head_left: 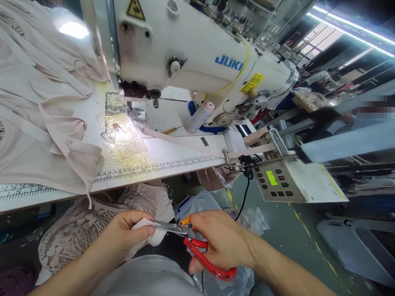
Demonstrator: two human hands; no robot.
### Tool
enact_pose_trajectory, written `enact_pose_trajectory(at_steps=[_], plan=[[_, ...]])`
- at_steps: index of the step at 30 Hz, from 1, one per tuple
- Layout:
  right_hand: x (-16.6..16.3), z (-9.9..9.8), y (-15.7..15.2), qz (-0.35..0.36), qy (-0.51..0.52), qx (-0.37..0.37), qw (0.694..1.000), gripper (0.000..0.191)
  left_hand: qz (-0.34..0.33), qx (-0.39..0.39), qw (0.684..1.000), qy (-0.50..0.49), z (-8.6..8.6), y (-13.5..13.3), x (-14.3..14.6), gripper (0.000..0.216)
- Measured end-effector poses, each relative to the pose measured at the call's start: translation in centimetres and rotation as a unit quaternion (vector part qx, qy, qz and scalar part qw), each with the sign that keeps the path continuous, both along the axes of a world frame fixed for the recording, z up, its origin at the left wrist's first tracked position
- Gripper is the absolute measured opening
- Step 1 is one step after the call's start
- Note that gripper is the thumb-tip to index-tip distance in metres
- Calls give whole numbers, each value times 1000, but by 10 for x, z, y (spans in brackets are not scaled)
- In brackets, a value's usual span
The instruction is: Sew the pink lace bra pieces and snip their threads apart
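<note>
My left hand (128,232) pinches the pale edge of a beige lace bra (70,234) between thumb and fingers. The garment hangs below the table edge, over my lap. In my right hand (222,238) is a pair of scissors (210,261) with red handles. The blades point left, their tips touching the pale edge at my left fingertips. Near the scissors' pivot, an orange piece (186,220) shows under my right fingers; whether it belongs to the scissors I cannot tell.
Ahead stands a white sewing machine (197,53) on a table with a printed ruler (160,165). Beige garments (40,123) are heaped at left. A thread cone (200,117) stands by the machine. At right hang a control box (277,181) and a black cable (245,197). Below is a clear plastic bin (203,201).
</note>
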State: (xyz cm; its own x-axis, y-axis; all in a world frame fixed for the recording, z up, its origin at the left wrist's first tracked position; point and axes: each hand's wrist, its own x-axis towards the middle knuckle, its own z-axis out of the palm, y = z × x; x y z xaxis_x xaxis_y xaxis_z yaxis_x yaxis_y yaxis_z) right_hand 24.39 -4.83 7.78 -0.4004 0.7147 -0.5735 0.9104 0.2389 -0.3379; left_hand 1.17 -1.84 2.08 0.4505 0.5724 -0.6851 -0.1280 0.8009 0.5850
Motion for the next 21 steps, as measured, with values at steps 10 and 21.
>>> enact_pose_trajectory(at_steps=[10,21], plan=[[-7,12,3,-1,-27,-34,999,49,-21,-10,1000,-5,0,2,0,32],[4,-7,-2,-93,86,-75,989,41,-26,-13,1000,-5,-2,1,0,34]])
